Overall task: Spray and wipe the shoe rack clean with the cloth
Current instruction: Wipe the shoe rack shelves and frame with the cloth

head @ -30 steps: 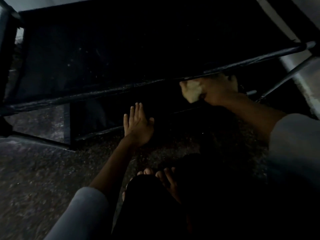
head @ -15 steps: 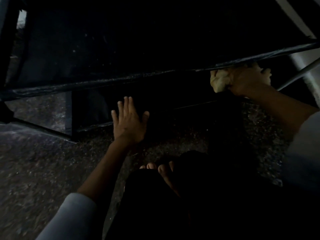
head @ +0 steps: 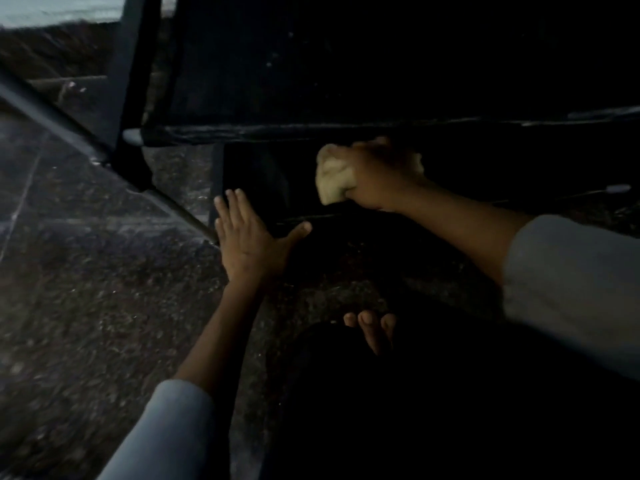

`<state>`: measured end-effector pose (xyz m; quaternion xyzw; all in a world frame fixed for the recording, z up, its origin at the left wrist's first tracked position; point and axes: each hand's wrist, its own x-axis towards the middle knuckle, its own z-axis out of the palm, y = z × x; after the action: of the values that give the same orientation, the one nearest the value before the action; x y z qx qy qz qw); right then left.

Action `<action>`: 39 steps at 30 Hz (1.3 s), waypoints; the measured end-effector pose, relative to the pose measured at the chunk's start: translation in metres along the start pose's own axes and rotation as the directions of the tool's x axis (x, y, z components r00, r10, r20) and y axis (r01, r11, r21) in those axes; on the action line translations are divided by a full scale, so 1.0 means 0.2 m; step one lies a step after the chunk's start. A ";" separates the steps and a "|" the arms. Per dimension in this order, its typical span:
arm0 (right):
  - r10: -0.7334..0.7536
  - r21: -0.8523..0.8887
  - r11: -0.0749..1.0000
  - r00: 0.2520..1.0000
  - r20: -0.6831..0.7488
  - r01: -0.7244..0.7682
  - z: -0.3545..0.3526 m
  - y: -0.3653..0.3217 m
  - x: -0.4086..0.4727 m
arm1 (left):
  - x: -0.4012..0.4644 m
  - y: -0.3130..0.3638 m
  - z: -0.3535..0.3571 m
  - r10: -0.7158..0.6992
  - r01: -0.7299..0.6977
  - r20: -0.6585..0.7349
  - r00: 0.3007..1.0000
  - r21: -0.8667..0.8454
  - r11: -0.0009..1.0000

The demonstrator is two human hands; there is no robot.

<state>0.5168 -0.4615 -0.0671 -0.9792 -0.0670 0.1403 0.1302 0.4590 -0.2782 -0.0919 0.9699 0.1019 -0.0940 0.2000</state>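
The shoe rack (head: 311,129) stands on a speckled floor (head: 86,306) in very dim light, its dark upper shelf filling the top of the view and a lower shelf just visible beneath it. The right hand (head: 377,174) reaches in under the front rail of the upper shelf with its fingers (head: 363,150) curled tight round a pale cloth (head: 334,178) — the cloth is bunched into a wad that bulges out on the left side of the fist, close under the rail. Whether the wad is touching the rail or the lower shelf cannot be told in this light.

The left hand (head: 252,244) lies flat, palm down, fingers together and thumb spread wide, at the front left corner of the lower shelf where a thin leg meets the floor. It looks like a brace for the body or the frame. No spray bottle can be seen.

The cloth is soft and light and will take any shape, so a full-fist grip on a wad seems right for rubbing along a narrow rail; opened flat it would cover the shelf panel better. The rack looks a light thing of thin tubes and stretched fabric — likely to slide or rock under a hard push, so it is best steadied at a leg or corner joint, not at the sagging panel.
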 end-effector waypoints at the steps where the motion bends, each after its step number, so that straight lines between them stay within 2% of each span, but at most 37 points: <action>1: -0.080 -0.066 0.995 0.997 0.015 0.080 0.03 -0.07 0.02 | 0.00 -0.02 0.00 0.024 -0.024 -0.004 1.000 -0.010 1.000; 3: -0.204 -0.091 0.975 0.979 0.011 0.204 0.04 -0.21 0.02 | 0.01 -0.04 0.00 0.064 -0.065 -0.010 0.998 -0.044 0.997; 5: -0.219 -0.139 0.964 0.973 0.067 0.227 0.01 -0.23 0.02 | 0.00 -0.06 0.00 0.094 -0.095 -0.020 0.995 -0.077 0.993; 7: -0.196 -0.129 0.971 0.980 0.045 0.201 0.01 -0.18 0.02 | -0.01 -0.08 0.00 0.120 -0.121 -0.021 0.993 -0.088 0.989; 11: -0.043 -0.072 0.996 0.999 0.004 0.044 -0.02 0.01 0.01 | -0.03 -0.08 -0.01 0.131 -0.132 -0.015 0.991 -0.116 0.984; 15: 0.158 -0.024 0.987 0.985 0.071 -0.157 -0.04 0.22 0.04 | -0.02 -0.08 0.00 0.130 -0.132 -0.022 0.991 -0.129 0.983; 17: 0.219 -0.060 0.974 0.975 0.029 -0.217 -0.03 0.21 0.04 | -0.03 -0.09 0.00 0.132 -0.134 -0.024 0.991 -0.126 0.983; 19: 0.226 -0.021 0.974 0.974 -0.016 -0.227 -0.02 0.13 0.02 | -0.02 -0.09 0.00 0.135 -0.137 -0.026 0.991 -0.123 0.983; 22: 0.101 -0.081 0.991 0.994 -0.045 -0.105 0.01 -0.09 -0.01 | -0.02 -0.09 0.00 0.124 -0.125 -0.024 0.992 -0.113 0.986; 24: -0.087 -0.146 0.986 0.995 -0.044 0.080 0.04 -0.29 0.01 | -0.01 -0.09 0.00 0.120 -0.121 -0.019 0.993 -0.122 0.985; 26: -0.258 -0.142 0.957 0.966 -0.007 0.254 0.06 -0.41 0.04 | -0.01 -0.09 -0.01 0.139 -0.139 -0.016 0.990 -0.176 0.975; 28: -0.326 -0.157 0.929 0.942 0.073 0.334 0.05 -0.43 0.07 | -0.02 -0.09 -0.02 0.148 -0.148 -0.015 0.989 -0.227 0.963; 30: -0.327 -0.211 0.919 0.943 0.063 0.333 0.05 -0.39 0.05 | -0.01 -0.10 -0.01 0.154 -0.153 -0.015 0.988 -0.223 0.963; 32: -0.284 -0.253 0.924 0.958 0.045 0.285 0.03 -0.33 0.01 | 0.00 -0.11 0.00 0.154 -0.151 -0.001 0.988 -0.182 0.972; 35: -0.103 -0.251 0.960 0.989 0.111 0.128 -0.04 -0.20 -0.05 | 0.00 -0.10 -0.03 0.136 -0.130 0.018 0.991 -0.191 0.973; 39: 0.124 -0.240 0.968 0.975 0.185 -0.077 -0.17 0.00 -0.18 | -0.04 -0.10 -0.08 0.176 -0.156 0.078 0.981 -0.215 0.964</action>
<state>0.4933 -0.4757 -0.0266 -0.9709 -0.0456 0.2350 0.0006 0.4497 -0.2556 -0.0834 0.9431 0.0199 -0.1122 0.3123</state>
